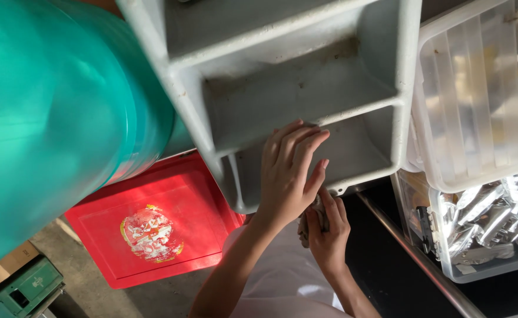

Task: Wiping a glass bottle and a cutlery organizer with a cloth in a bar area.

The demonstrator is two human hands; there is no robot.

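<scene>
A dirty grey plastic tray (306, 76) with several compartments fills the upper middle of the view. My left hand (287, 176) lies flat on its near compartment, fingers spread over the divider wall and the rim, gripping nothing. Just below the tray's near edge, my right hand (328, 232) is closed on a crumpled grey-brown rag (311, 222). The two hands touch at the thumbs. The compartments that I can see hold only streaks of grime.
A large teal barrel (47, 106) stands at the left, and a red square lid (153, 229) with a pale emblem lies beneath the tray. At the right are a clear plastic bin (477, 94), a bin of silver foil pouches (488, 224) and a metal rail (412, 253). A green box (23, 291) sits lower left.
</scene>
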